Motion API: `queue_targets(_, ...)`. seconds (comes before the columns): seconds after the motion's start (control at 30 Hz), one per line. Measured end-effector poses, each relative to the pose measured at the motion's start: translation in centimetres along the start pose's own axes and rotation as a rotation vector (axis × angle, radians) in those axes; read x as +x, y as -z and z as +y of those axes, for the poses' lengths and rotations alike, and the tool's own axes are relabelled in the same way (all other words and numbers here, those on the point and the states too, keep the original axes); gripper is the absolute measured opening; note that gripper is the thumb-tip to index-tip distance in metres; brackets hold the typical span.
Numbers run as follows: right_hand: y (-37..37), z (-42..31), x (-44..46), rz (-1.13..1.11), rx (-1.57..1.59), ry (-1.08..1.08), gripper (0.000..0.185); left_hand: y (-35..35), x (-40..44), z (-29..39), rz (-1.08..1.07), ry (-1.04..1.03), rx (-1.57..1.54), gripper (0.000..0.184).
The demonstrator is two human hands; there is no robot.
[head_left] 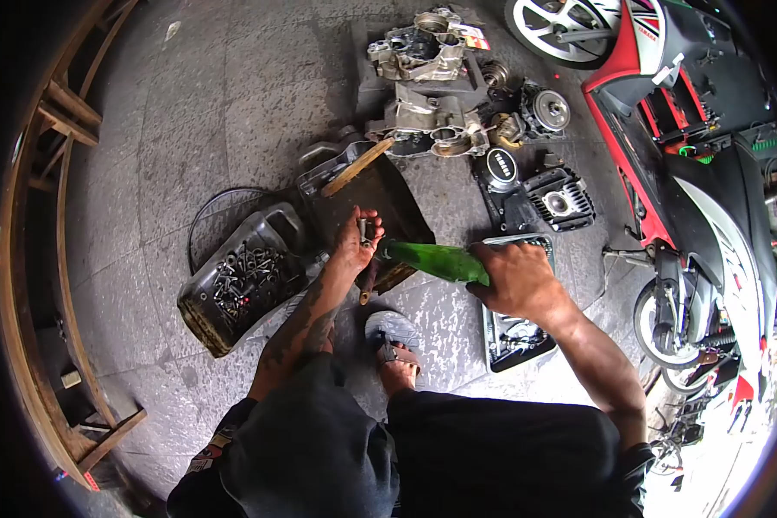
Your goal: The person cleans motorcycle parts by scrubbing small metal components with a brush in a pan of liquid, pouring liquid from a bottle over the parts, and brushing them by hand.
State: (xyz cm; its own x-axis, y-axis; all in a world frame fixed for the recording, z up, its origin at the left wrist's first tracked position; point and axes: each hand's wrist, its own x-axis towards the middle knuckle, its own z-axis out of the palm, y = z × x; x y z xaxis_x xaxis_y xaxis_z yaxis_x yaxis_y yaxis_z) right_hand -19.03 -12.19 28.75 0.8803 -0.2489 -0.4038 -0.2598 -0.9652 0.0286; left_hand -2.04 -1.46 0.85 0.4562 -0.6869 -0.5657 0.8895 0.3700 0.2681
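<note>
My left hand [354, 246] is turned palm up with its fingers curled around a small cylindrical metal part [367, 231]. My right hand [522, 281] grips a green glass bottle [436, 262] by its base end. The bottle lies nearly level in the air, its neck pointing at my left hand and close to the metal part. Whether liquid is flowing out cannot be made out. Under both hands is a dark cut-open container [419, 226] with a wooden stick [358, 168] across it. A brown handle [369, 285] sticks out at its near edge.
At left, a cut-open jug [200, 332] holds many bolts. A tool case [492, 345] lies under my right arm. Engine cases [427, 125], a cylinder head [561, 200] and a clutch part [548, 110] are on the floor ahead. A red motorcycle [617, 129] stands right; a wooden frame [13, 285], left.
</note>
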Motion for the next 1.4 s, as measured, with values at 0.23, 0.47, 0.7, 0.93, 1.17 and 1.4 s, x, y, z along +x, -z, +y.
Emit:
queue_targets(0.23, -0.1, 0.1, 0.1, -0.002, 0.037, 0.006, 0.041, 1.1, -0.1, 1.8, -0.365, 0.263, -0.054, 0.028)
queue_targets(0.47, 0.2, -0.2, -0.3, 0.101, 0.031, 0.06, 0.033, 2.2, 1.5, -0.1, -0.407, 0.187, -0.294, 0.024)
queue_targets(0.7, 0.9, 0.1, 0.0, 0.116, -0.04, 0.03, 0.036, -0.7, -1.1, 0.9, -0.233, 0.107, -0.218, 0.028)
queue_targets(0.93, 1.0, 0.2, 0.1, 0.16, -0.043, 0.048, 0.037, 0.6, -0.2, 0.7, -0.358, 0.132, -0.322, 0.031)
queue_targets(1.17, 0.8, 0.6, 0.2, 0.116, -0.044, 0.022, 0.036, -1.3, -1.2, 0.9, -0.36, 0.103, -0.301, 0.032)
queue_targets(1.4, 0.4, 0.6, -0.2, 0.143, -0.025, 0.04, 0.037, 0.0, -0.5, 0.8, -0.314, 0.057, -0.25, 0.031)
